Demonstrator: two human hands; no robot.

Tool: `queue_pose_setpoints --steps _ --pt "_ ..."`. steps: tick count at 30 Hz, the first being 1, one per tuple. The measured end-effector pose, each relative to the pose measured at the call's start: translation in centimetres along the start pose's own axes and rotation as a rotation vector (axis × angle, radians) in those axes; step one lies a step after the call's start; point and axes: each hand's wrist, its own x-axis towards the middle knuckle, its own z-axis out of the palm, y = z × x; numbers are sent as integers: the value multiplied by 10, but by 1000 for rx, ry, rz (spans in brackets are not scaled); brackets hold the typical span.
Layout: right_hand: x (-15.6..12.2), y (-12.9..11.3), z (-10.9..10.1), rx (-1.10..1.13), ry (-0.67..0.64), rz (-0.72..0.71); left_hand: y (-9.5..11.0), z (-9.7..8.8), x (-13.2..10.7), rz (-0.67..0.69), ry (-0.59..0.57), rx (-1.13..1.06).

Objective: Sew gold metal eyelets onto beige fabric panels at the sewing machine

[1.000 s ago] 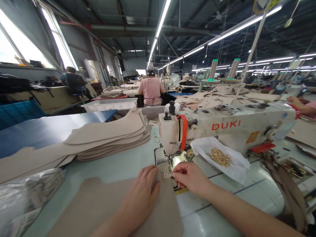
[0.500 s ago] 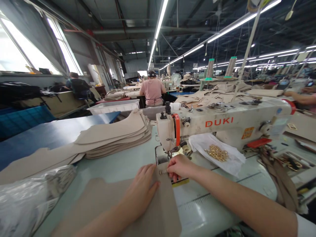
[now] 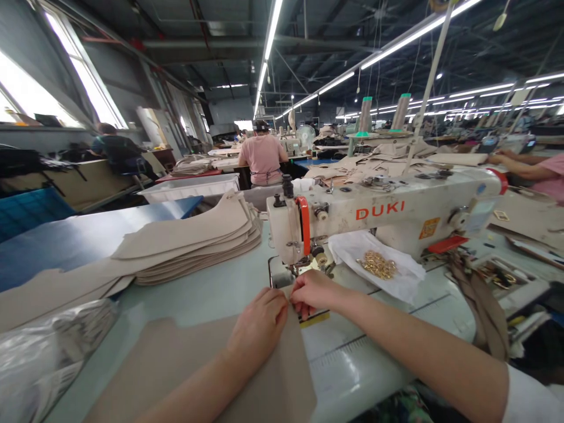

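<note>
A large beige panel (image 3: 198, 352) of fabric or leather lies over the front of the sewing table, its narrow top end close to the sewing machine's needle area (image 3: 294, 269). My left hand (image 3: 259, 323) rests on that end, its fingers curled and closed at the panel. Touching it from the right, my right hand (image 3: 312, 292) is closed in a pinch at the panel's top edge, just in front of the presser foot. The small tab between its fingertips is now mostly hidden by the hands. The white sewing machine (image 3: 335, 217) stands behind both hands.
Gold-coloured metal pieces (image 3: 377, 265) lie on a white bag (image 3: 408, 285) under the machine arm. A stack of beige panels (image 3: 194, 247) sits at left, behind a clear plastic bag (image 3: 53, 352). Thread cones (image 3: 400, 111) stand behind; a person in pink (image 3: 263, 155) sits ahead.
My left hand's fingers have curled in and come up against my right hand, covering the small tab seen before. The whole view has shifted slightly, so things appear further left.
</note>
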Motion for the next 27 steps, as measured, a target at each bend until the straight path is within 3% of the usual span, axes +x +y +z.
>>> queue_pose_setpoints --steps 4,8,10,13,15,21,24,27 --pt "-2 0 0 -121 44 -57 0 0 2 -1 16 -44" --pt "-28 6 -2 -294 201 -191 0 -2 4 -26 -19 -73" --pt "-49 15 -4 -453 227 -341 -1 -2 3 -26 -16 -90" --pt "-79 30 -9 -901 140 -747 -3 -1 2 -18 -3 -106" --pt "-93 36 -11 -1059 101 -882 -3 -1 3 -19 -25 -105" --pt "-81 35 -1 -1097 173 -947 -3 -1 5 -24 -111 -35" --pt "-66 34 6 -1028 263 -962 -4 1 4 -10 -110 -17" --pt "-58 36 9 -1023 238 -982 -5 3 2 10 -77 -14"
